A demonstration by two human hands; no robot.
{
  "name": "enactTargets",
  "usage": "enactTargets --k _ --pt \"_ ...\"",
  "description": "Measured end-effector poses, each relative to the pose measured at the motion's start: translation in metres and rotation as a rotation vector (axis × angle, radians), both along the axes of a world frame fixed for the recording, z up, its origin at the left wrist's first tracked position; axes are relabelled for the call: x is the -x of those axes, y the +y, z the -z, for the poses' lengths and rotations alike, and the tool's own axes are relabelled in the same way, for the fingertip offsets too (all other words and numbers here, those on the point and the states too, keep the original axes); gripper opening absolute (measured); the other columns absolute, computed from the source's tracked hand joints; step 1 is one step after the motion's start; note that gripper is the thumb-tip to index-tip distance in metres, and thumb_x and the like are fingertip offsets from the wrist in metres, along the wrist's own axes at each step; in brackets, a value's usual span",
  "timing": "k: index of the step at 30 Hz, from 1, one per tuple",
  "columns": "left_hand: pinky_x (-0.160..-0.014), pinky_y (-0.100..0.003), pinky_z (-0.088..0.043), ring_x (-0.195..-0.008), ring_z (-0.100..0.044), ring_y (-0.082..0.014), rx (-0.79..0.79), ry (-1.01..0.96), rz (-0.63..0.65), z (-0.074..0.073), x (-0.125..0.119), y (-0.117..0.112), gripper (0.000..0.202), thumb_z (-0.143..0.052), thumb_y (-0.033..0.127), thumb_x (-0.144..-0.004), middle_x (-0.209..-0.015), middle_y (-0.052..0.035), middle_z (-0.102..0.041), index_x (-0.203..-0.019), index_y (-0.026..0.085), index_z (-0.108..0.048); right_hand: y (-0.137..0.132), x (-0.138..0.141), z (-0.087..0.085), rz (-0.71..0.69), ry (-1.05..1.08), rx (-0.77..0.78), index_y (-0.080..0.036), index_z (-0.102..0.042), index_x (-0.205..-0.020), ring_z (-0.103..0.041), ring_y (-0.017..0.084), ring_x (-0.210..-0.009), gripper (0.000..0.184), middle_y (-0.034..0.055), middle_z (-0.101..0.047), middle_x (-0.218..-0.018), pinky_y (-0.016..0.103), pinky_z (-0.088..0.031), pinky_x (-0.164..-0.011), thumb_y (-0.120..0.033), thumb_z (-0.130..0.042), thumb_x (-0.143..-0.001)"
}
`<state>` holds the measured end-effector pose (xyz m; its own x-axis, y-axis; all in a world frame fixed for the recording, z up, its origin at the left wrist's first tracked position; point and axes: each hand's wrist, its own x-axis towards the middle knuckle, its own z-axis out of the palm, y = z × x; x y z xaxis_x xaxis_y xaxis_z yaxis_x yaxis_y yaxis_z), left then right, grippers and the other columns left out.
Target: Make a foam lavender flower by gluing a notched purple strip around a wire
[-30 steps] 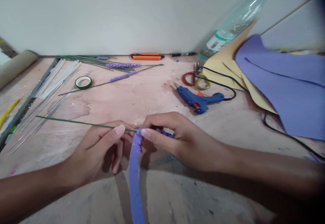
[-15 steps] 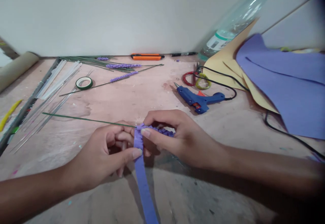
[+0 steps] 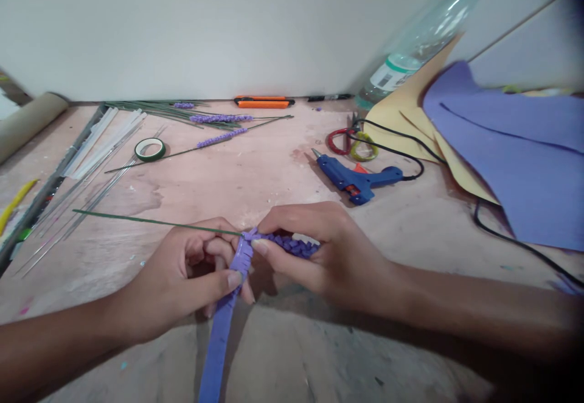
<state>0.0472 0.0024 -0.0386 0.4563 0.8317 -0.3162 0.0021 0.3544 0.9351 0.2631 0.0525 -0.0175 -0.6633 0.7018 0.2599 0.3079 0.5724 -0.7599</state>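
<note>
My left hand (image 3: 196,275) pinches a purple fringed paper strip (image 3: 218,336) between thumb and fingers; its long tail hangs toward the front edge of the view. The strip's upper end meets a green wrapped stem (image 3: 150,220), which points left across my left fingers. Wound round the stem's right part is a purple frilled flower head (image 3: 292,245). My right hand (image 3: 328,251) is closed on this flower head, thumb and forefinger pressed where the strip joins it. Part of the flower head is hidden behind my right thumb and palm.
A blue glue gun (image 3: 351,178) and scissors (image 3: 351,141) lie beyond my right hand. Green tape (image 3: 149,150), wires (image 3: 100,196), glue sticks (image 3: 103,144) and finished purple flower stems (image 3: 221,119) are at the back left. An orange cutter (image 3: 264,102), a bottle (image 3: 424,44) and purple sheets (image 3: 515,159) stand farther back.
The strip's hanging tail has swung to the left and now slants. My left thumb has shifted slightly left, and the stem's free end has dipped a little. More of the flower head shows.
</note>
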Motion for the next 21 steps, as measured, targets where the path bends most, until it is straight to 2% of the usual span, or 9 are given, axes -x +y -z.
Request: enactTargets --k 2,6,9,13,17,19,21 --pt "-0.045 -0.015 -0.038 -0.048 -0.051 -0.0061 0.068 -0.041 -0.007 0.000 0.000 0.000 0.029 -0.076 0.039 -0.085 -0.066 -0.0032 -0.065 -0.078 0.012 -0.075 -0.002 -0.001 0.001 -0.008 0.001 -0.059 -0.014 -0.069 -0.082 -0.057 0.008 -0.059 0.012 -0.0011 -0.067 -0.068 0.019 -0.043 -0.058 -0.015 -0.063 -0.093" --pt "-0.045 -0.018 -0.039 -0.049 -0.053 -0.0098 0.242 -0.183 -0.121 -0.001 -0.006 0.000 0.044 -0.069 0.054 -0.085 -0.068 -0.0096 -0.072 -0.080 0.010 -0.075 -0.004 -0.001 0.003 -0.029 0.000 -0.076 -0.014 -0.069 -0.083 -0.057 0.007 -0.059 0.011 -0.0008 -0.067 -0.068 0.018 -0.043 -0.059 -0.014 -0.063 -0.093" --pt "-0.044 -0.018 -0.038 -0.046 -0.051 -0.0106 0.258 -0.202 -0.172 -0.002 -0.011 0.001 0.050 -0.063 0.055 -0.089 -0.062 -0.0115 -0.071 -0.075 0.008 -0.075 -0.005 -0.001 0.002 -0.027 -0.016 -0.034 -0.014 -0.067 -0.081 -0.057 0.008 -0.059 0.013 -0.0005 -0.067 -0.068 0.019 -0.042 -0.060 -0.014 -0.061 -0.093" --pt "-0.044 -0.018 -0.036 -0.047 -0.051 -0.0099 0.249 -0.238 -0.166 -0.005 -0.014 0.001 0.046 -0.065 0.050 -0.089 -0.065 -0.0106 -0.072 -0.075 0.008 -0.077 -0.004 -0.001 0.000 -0.039 -0.056 0.202 -0.016 -0.062 -0.078 -0.058 0.011 -0.061 0.024 0.0007 -0.067 -0.068 0.022 -0.043 -0.062 -0.023 -0.053 -0.099" --pt "-0.045 -0.018 -0.036 -0.048 -0.050 -0.0085 0.194 -0.253 -0.130 -0.006 -0.013 0.000 0.048 -0.064 0.051 -0.091 -0.062 -0.0066 -0.067 -0.072 0.008 -0.078 -0.002 0.000 -0.002 -0.147 -0.004 0.517 -0.017 -0.060 -0.080 -0.059 0.012 -0.064 0.042 0.0039 -0.071 -0.076 0.025 -0.047 -0.063 -0.035 -0.036 -0.108" --pt "-0.046 -0.018 -0.037 -0.049 -0.050 -0.0085 0.186 -0.255 -0.122 -0.005 -0.012 0.000 0.049 -0.063 0.051 -0.092 -0.063 -0.0063 -0.066 -0.073 0.009 -0.078 -0.001 0.001 -0.003 -0.133 -0.010 0.566 -0.017 -0.055 -0.074 -0.059 0.013 -0.063 0.044 0.0042 -0.070 -0.074 0.025 -0.047 -0.062 -0.036 -0.036 -0.108" --pt "-0.046 -0.018 -0.037 -0.050 -0.051 -0.0088 0.174 -0.241 -0.112 -0.003 -0.010 -0.001 0.047 -0.059 0.051 -0.094 -0.069 -0.0078 -0.070 -0.080 0.010 -0.078 0.000 0.001 -0.004 -0.078 -0.027 0.537 -0.018 -0.052 -0.070 -0.057 0.012 -0.061 0.041 0.0021 -0.066 -0.067 0.025 -0.045 -0.060 -0.036 -0.043 -0.106"
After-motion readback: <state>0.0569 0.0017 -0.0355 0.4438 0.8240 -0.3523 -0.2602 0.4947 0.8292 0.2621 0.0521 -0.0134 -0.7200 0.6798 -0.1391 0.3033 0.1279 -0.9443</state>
